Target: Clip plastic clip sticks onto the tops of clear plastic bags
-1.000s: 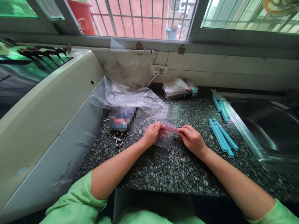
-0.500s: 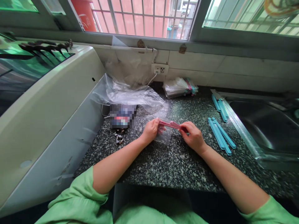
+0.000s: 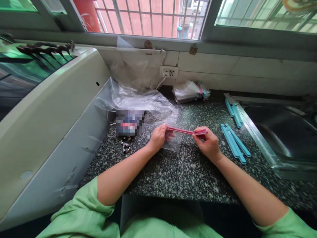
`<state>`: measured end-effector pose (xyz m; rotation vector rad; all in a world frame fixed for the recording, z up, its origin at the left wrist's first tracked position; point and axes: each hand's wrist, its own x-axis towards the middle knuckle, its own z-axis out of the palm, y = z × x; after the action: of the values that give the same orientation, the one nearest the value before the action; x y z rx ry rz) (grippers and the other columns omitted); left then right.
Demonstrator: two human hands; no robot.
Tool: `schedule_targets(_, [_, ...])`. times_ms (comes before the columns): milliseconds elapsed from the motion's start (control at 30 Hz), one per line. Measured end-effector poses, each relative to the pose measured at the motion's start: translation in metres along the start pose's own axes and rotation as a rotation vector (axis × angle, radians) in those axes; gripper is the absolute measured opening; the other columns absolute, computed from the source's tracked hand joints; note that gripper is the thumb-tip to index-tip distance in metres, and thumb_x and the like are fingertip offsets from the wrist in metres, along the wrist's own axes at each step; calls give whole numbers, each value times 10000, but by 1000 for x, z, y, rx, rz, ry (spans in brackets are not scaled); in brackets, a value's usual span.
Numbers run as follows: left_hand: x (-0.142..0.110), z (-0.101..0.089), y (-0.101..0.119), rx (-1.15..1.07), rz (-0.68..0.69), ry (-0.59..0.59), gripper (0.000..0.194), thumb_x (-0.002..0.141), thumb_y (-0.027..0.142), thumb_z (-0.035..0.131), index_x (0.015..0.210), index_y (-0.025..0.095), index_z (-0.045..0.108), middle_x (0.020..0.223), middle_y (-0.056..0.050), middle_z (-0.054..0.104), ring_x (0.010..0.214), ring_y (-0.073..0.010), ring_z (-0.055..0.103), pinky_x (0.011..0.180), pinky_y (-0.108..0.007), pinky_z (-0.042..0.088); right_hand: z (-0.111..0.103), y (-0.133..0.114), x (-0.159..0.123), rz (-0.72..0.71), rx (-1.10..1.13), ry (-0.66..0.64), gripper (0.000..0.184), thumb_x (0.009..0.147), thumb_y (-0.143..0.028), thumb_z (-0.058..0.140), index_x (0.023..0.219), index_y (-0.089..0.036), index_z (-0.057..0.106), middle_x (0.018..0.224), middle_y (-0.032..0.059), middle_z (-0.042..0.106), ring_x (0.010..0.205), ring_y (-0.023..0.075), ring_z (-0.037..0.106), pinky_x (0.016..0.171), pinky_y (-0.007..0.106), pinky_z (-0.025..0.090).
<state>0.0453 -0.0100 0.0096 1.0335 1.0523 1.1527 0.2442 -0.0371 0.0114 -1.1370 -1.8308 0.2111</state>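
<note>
L hand (image 3: 157,137) pinches clr bag (image 3: 174,144) + pink clip (image 3: 182,130) | R hand (image 3: 208,143) grips clip's 3 o'clock end | prob. fitting clip | next: likely align edge

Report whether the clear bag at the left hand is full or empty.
Empty, it appears: through the clear bag, only fingers of the left hand and speckled countertop show.

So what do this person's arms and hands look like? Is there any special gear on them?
No gear that I can see. The left hand and right hand are bare, with nothing worn on the fingers or wrists that shows. The left sleeve and right sleeve are light green, creased, and end near the elbows.
</note>
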Motion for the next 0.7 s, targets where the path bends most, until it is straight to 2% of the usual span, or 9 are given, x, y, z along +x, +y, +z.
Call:
schedule_targets(133, [1, -1, 0, -18, 18, 36, 353, 804, 476, 456, 685, 154, 541, 521, -10, 597, 445, -116, 542, 409, -211, 419, -2, 1, 3, -48, -28, 11, 18, 795, -202, 563, 782, -197, 551, 759, 39, 587, 724, 160, 576, 668, 312, 511])
schedule_targets(400, [2, -3, 2, -38, 2, 62, 399, 781, 534, 467, 670, 155, 521, 500, 10, 562, 429, -104, 540, 388, -197, 417, -4, -1, 3, 59, 55, -25, 83, 799, -282, 574, 794, -200, 566, 755, 28, 593, 680, 145, 579, 591, 273, 507])
schedule_targets(700, [2, -3, 2, -49, -7, 84, 365, 799, 497, 465, 683, 155, 521, 528, 12, 557, 409, -94, 509, 389, -203, 403, -7, -2, 3, 64, 89, -23, 94, 790, -291, 591, 794, -199, 569, 751, 24, 598, 690, 149, 579, 597, 278, 500])
